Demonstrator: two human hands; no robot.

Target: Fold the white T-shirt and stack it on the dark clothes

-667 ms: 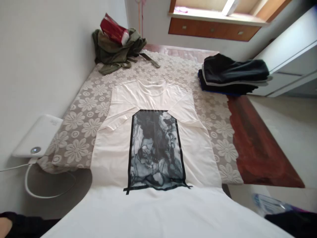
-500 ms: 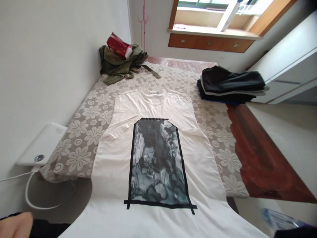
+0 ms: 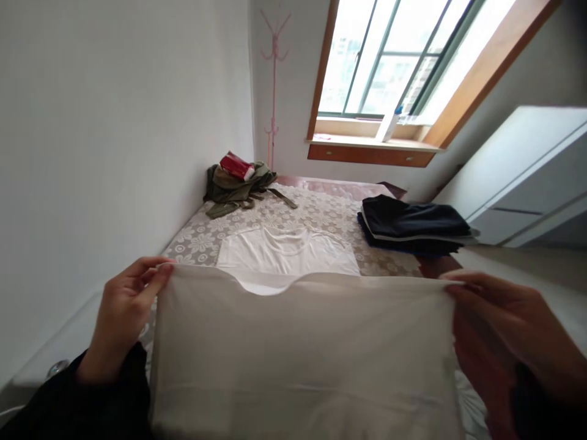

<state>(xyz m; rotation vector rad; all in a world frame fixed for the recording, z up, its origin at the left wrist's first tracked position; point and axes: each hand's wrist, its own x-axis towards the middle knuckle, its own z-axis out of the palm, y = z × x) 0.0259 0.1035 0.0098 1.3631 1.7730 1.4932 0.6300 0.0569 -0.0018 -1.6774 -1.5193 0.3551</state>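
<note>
Newly lifted white T-shirt (image 3: 302, 348) hem pinched between both hands, no writing visible

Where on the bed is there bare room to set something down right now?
Bare lace cover lies between the olive clothes by the wall and the dark folded stack. The white T-shirt, lifted at its hem by the left hand and right hand, fills the near middle.

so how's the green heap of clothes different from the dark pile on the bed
The green heap is crumpled and loose, while the dark pile is folded flat and stacked. The green heap sits in the far left corner by the wall with a red packet on top; the dark pile lies at the right edge with nothing on it. Both rest on the flowered bedspread.
</note>
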